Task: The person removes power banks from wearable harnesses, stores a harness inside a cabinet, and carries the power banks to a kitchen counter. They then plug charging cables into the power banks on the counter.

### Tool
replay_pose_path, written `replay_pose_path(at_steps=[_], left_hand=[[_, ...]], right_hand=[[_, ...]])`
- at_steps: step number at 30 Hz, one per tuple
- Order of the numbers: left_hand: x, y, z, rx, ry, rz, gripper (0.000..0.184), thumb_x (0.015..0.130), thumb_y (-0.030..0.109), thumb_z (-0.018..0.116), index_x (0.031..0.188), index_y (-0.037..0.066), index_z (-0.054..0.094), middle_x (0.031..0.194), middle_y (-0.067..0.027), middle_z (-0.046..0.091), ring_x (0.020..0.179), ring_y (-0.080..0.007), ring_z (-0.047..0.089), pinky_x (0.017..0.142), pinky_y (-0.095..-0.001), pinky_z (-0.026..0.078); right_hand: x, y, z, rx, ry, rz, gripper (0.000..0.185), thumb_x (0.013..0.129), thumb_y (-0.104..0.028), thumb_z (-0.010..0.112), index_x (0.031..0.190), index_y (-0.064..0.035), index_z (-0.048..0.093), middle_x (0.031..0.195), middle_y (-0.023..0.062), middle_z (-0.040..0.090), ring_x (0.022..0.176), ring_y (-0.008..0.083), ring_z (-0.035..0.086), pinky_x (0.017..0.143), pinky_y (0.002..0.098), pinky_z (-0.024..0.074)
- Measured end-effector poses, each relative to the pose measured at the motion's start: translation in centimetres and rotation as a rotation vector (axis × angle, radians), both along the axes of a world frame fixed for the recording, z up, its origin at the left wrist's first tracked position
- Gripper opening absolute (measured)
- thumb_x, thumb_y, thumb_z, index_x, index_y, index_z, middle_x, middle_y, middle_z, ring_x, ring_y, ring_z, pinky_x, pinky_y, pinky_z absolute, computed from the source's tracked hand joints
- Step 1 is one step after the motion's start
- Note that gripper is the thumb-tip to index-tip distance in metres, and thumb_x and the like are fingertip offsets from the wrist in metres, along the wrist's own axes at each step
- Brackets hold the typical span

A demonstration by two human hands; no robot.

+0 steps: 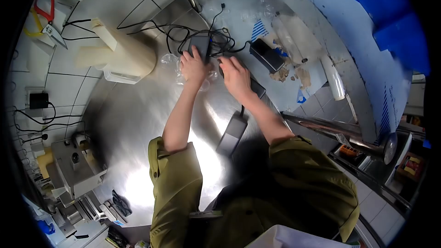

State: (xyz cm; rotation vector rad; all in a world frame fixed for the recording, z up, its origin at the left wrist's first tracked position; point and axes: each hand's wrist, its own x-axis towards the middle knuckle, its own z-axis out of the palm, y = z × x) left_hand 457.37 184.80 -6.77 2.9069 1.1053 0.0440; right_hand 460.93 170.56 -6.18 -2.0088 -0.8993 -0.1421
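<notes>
My left hand (194,68) is on the near end of a dark grey power adapter (200,43), its index finger stretched along the top and the other fingers bent at its edge. Crumpled clear plastic (172,62) lies beside that hand. My right hand (236,77) is closed over another dark adapter (258,88), which my palm and fingers mostly cover. Closer to me, a grey adapter (232,134) lies on the metal table, a short cable running from its top. A black adapter (267,55) rests to the right on blue-white sheeting.
Tangled black cables (177,31) lie behind my hands. A cream plastic jug-like container (131,57) stands at the left. Red-and-yellow-handled scissors (48,23) hang on the tiled wall. A metal rail (330,128) runs along the right, and a metal machine (76,165) stands at lower left.
</notes>
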Motion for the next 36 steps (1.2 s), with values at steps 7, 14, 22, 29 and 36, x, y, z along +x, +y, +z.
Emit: replay_pose_path(at_steps=[7,14,22,29,36], left_hand=[[-0.4,3.5,-1.0,-0.359,-0.138,0.025,0.098,0.055,0.036,0.075,0.137,0.017,0.026,0.112,-0.0196,0.047,0.106,-0.0362,0.046,0.090,-0.0401,0.039],[-2.4,1.0,5.2,-0.309,-0.248,-0.205,0.077,0.052,0.026,0.076,0.123,0.013,0.049,0.102,-0.0170,0.053,0.094,-0.0330,0.050,0.087,-0.0382,0.040],[-2.7,-1.4,5.3,-0.333,-0.328,-0.250,0.076,0.053,0.022,0.078,0.123,0.014,0.049,0.106,-0.0149,0.051,0.101,-0.0310,0.045,0.091,-0.0383,0.036],[-2.7,-1.2,5.1,-0.409,-0.345,-0.252,0.076,0.051,0.019,0.079,0.121,0.012,0.050,0.106,-0.0131,0.051,0.102,-0.0290,0.045,0.090,-0.0367,0.037],[-2.9,-1.4,5.0,-0.402,-0.352,-0.256,0.075,0.052,0.018,0.079,0.121,0.011,0.051,0.105,-0.0131,0.050,0.101,-0.0303,0.045,0.089,-0.0371,0.038]], right_hand=[[0.4,-0.2,-0.2,0.007,0.162,-0.014,0.011,0.081,-0.010,0.057,0.090,-0.0043,0.053,0.081,0.0118,0.062,0.066,0.0286,0.061,0.052,0.0369,0.0476],[0.2,0.5,0.4,0.237,0.026,-0.126,0.008,0.079,-0.012,0.061,0.083,-0.0072,0.057,0.083,0.0058,0.057,0.066,0.0297,0.059,0.054,0.0376,0.0460],[0.2,-0.3,1.0,0.000,0.087,-0.277,0.006,0.075,-0.012,0.063,0.077,-0.0080,0.060,0.079,0.0048,0.055,0.066,0.0279,0.058,0.055,0.0402,0.0447],[0.7,-0.5,2.0,-0.113,-0.070,-0.252,0.004,0.069,-0.008,0.065,0.071,-0.0076,0.061,0.072,0.0054,0.053,0.071,0.0235,0.055,0.064,0.0355,0.0368],[0.7,-0.4,2.0,-0.237,-0.132,-0.230,0.005,0.068,-0.009,0.065,0.069,-0.0065,0.060,0.072,0.0048,0.053,0.075,0.0209,0.053,0.069,0.0345,0.0337]])
